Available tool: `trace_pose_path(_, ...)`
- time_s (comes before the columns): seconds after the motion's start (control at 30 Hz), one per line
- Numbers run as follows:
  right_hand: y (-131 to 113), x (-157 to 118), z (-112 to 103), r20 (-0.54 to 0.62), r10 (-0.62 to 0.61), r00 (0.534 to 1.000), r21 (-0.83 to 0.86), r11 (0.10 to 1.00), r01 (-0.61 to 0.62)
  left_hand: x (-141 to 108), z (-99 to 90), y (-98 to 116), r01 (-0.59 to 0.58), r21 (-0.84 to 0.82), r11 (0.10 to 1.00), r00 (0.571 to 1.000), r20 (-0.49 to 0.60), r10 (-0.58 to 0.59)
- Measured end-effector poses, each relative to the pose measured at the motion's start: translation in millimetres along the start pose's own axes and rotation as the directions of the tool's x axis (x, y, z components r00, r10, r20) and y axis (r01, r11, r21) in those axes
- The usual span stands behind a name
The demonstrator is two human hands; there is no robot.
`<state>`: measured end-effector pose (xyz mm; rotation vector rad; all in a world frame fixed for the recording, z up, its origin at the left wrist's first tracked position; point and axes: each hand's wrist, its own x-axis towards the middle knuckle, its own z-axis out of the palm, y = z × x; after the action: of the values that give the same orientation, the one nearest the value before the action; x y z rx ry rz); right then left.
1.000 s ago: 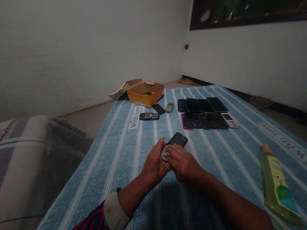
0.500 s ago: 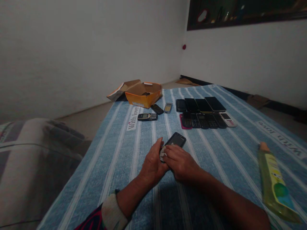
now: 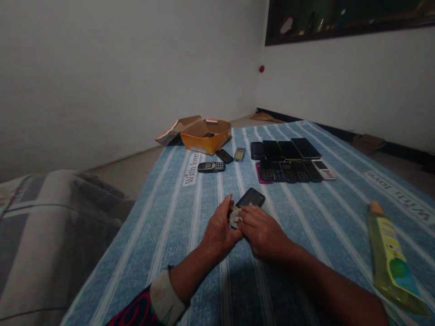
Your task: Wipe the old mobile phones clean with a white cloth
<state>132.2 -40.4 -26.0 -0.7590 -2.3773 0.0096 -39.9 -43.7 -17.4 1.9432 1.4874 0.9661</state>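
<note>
A dark mobile phone [image 3: 252, 197] lies tilted between my hands, low over the striped cloth. My left hand [image 3: 219, 227] grips its near end, thumb along the left side. On top, my right hand [image 3: 266, 232] presses a crumpled whitish wipe [image 3: 235, 218] against the phone's lower face. The wipe is partly hidden under my right fingers, which are bent around it. Just beyond my hands lies a keypad phone [image 3: 211, 167], with a small black phone [image 3: 224, 156] and a silver phone [image 3: 239, 154] behind it.
An open orange box [image 3: 199, 144] with something dark inside stands at the far left of the blue striped cloth [image 3: 163, 203]. Two rows of phones, including a black smartphone [image 3: 306, 148], lie at the right. A bottle of yellow-green liquid [image 3: 380, 258] lies at the right edge.
My right fingers and the wipe have shifted slightly on the phone, baring more of its screen and keys. My left hand keeps its hold. The whole view has moved a little.
</note>
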Motion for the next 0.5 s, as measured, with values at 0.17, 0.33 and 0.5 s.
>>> trace_pose_path(0.17, 1, 10, 2, -0.022, 0.069, 0.997, -0.019, 0.997, -0.07, 3, -1.6, -2, -0.009, 0.029, 1.0, 1.0, -0.025, 0.01)
trace_pose_path(0.33, -1, 1, -1, -0.012, 0.051, 0.999, -0.039, 0.998, -0.052, 5, -2.1, -2, -0.026, 0.042, 0.999, 0.999, -0.025, 0.027)
trace_pose_path(0.5, -1, -6, -3, -0.022, 0.028, 0.999, -0.025, 0.999, -0.029, 6, -1.6, -4, -0.029, 0.042, 0.999, 0.999, -0.019, 0.03)
